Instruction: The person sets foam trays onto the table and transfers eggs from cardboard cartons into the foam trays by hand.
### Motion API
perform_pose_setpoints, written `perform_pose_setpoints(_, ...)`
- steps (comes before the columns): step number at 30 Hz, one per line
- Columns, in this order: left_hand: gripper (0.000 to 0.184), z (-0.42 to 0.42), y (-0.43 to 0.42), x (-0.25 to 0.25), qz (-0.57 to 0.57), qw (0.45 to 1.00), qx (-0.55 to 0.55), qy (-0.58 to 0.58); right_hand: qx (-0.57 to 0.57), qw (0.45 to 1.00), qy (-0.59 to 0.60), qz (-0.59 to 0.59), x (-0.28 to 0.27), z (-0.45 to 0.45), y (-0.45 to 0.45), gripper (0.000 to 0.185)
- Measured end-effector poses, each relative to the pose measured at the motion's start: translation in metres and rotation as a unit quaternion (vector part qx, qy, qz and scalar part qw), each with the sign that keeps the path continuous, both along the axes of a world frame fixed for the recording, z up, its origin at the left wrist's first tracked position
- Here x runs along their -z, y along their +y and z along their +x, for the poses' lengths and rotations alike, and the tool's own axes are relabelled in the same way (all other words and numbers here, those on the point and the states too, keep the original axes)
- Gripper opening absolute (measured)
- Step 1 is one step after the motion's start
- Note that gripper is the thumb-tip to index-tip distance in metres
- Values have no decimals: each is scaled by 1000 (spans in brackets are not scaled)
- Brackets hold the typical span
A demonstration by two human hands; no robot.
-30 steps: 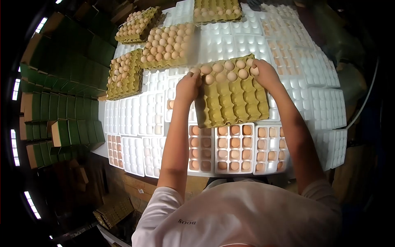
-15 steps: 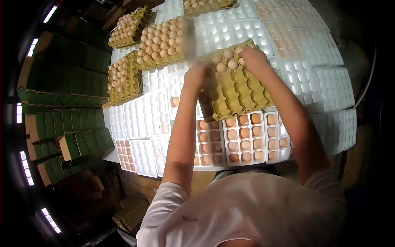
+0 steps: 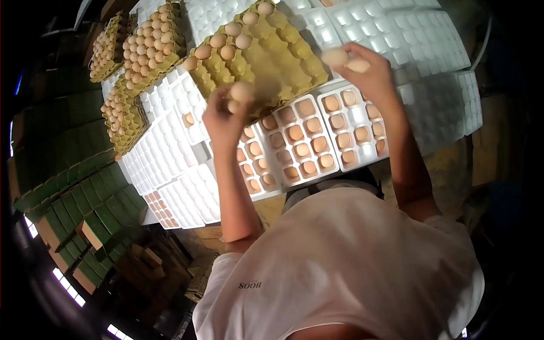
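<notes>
My left hand [image 3: 224, 119] is closed around eggs [image 3: 242, 92], held above the near left corner of a yellow-green egg tray [image 3: 283, 45]. To the right of that tray, my right hand [image 3: 371, 73] grips two pale eggs [image 3: 335, 58], one beside the other and slightly blurred. Several eggs [image 3: 228, 52] sit along the tray's far left side; its other cups show bare. Closer to my body lie white foam trays [image 3: 334, 139] with brown eggs [image 3: 302, 149] in their compartments.
More loaded egg trays [image 3: 150, 48] are stacked at the far left. White foam trays [image 3: 396, 34] cover much of the table. Green boxes [image 3: 102, 218] are piled on the left beyond the table edge. A pale hose or cable [image 3: 484, 45] runs at the far right.
Both hands have come away from the eggs at the tray's far side, now holding eggs. They are farther apart, the right one off to the tray's right. My view has turned and shifted.
</notes>
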State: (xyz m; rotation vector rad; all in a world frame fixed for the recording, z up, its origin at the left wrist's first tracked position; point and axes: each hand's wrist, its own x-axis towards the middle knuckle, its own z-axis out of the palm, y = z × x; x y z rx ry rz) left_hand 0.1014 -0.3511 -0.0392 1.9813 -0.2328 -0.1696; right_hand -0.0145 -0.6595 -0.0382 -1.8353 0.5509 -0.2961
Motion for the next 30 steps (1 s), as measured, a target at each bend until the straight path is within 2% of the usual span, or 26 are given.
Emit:
perform_pose_setpoints(2,45,-82,-20,9,-17,997,36,65,-58,995,83,21,29,-69,-4,37)
perform_pose_setpoints(3,46,-119,-33,11,-36,986,56,154,-58,995,48,-60,48,-95,0,37)
perform_pose_setpoints(4,44,-155,-46,25,-57,976,96,186,-75,985,115,-108,47,-107,6,34)
perform_pose_setpoints(5,44,-177,-69,12,0,979,166,119,-92,980,66,-163,66,-117,6,33)
perform_pose_setpoints(6,46,-203,-80,34,24,967,220,125,-109,970,13,-217,83,-126,3,32)
perform_pose_setpoints(7,48,-216,-91,54,79,936,308,152,-117,975,1,-190,85,-131,-1,29)
perform_pose_setpoints(8,40,-229,-108,67,38,948,316,1,-111,979,6,-173,87,-135,-8,27)
perform_pose_setpoints(10,12,-238,-130,75,111,922,369,-27,-86,987,17,-138,87,-142,-19,25)
perform_pose_setpoints(12,15,-248,-134,94,206,887,408,-64,-91,988,49,-118,80,-147,-31,23)
perform_pose_setpoints(13,17,-245,-139,100,251,868,419,-87,-102,985,59,-126,75,-147,-35,23)
perform_pose_setpoints(16,32,-250,-136,98,242,896,367,-55,-176,971,71,-147,57,-151,-39,24)
perform_pose_setpoints(17,31,-251,-129,95,180,926,324,-71,-180,970,79,-143,60,-155,-42,24)
perform_pose_setpoints(18,34,-244,-125,71,186,927,325,13,-181,969,91,-140,66,-161,-47,24)
perform_pose_setpoints(20,37,-235,-118,61,216,926,287,118,-144,971,95,-168,75,-183,-66,25)
perform_pose_setpoints(22,33,-233,-104,68,136,948,236,163,-92,971,132,-179,71,-209,-86,26)
perform_pose_setpoints(23,35,-237,-101,67,116,963,210,121,-74,965,170,-184,62,-226,-93,24)
perform_pose_setpoints(26,32,-239,-112,63,159,954,219,129,-80,955,190,-215,61,-277,-116,21)
perform_pose_setpoints(27,29,-239,-120,76,79,962,241,103,-84,951,204,-215,69,-296,-122,19)
perform_pose_setpoints(28,28,-238,-139,72,109,950,270,110,-92,945,236,-206,75,-315,-126,20)
perform_pose_setpoints(30,39,-229,-180,85,75,932,345,84,-102,931,294,-191,86,-347,-135,20)
